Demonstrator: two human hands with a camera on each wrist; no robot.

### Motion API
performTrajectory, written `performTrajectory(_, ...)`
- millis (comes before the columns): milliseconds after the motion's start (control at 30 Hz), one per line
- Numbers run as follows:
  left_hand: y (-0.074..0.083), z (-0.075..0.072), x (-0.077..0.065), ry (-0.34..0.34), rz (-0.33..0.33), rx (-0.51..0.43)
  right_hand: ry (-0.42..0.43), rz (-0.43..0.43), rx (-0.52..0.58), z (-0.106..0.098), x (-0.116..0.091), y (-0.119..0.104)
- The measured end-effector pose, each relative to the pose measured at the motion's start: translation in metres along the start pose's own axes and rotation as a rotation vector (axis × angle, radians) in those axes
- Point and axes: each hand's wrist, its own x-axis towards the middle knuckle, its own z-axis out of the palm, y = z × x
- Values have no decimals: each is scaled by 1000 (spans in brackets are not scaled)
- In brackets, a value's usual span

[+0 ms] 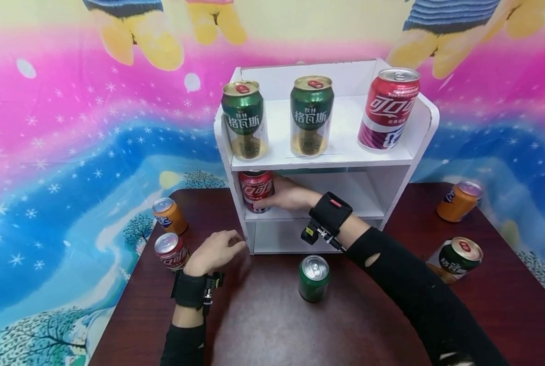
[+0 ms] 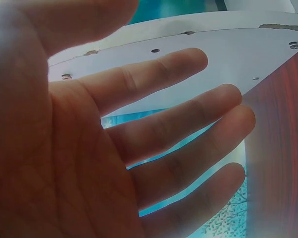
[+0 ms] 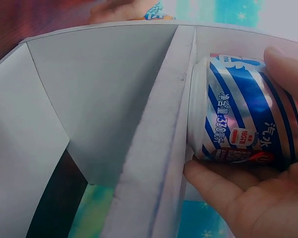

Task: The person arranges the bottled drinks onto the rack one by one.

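In the head view my right hand (image 1: 292, 195) grips a red cola can (image 1: 255, 187) at the left end of the middle shelf of a white shelf unit (image 1: 320, 161). The right wrist view shows the blue-and-silver striped side of that can (image 3: 248, 111), its base at the shelf board, with my thumb and fingers around it. My left hand (image 1: 214, 252) hovers over the table left of the unit's foot, holding nothing. Its fingers (image 2: 159, 136) are spread and nearly straight in the left wrist view. Beside it stands another red cola can (image 1: 172, 251), partly hidden by the hand.
On the top shelf stand two green-and-gold kvass cans (image 1: 311, 116) and a red cola can (image 1: 389, 109). A green can (image 1: 314, 278) stands in front of the unit. Orange cans (image 1: 169, 215) flank it left and right; a kvass can (image 1: 455, 259) is at right.
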Motion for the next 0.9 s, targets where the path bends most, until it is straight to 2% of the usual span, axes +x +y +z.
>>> performTrajectory(300, 0, 0, 0, 1, -1, 0, -32, 6, -50, -3, 2, 2)
performTrajectory(600, 1, -2, 0, -7, -10, 4, -22, -58, -25, -3, -1, 3)
performTrajectory(733, 1, -2, 1, -14, -19, 1, 7, -46, -108, -5, -10, 3)
performTrajectory(900, 1, -1, 0, -11, -18, -3, 38, -21, -234, -12, -30, -2)
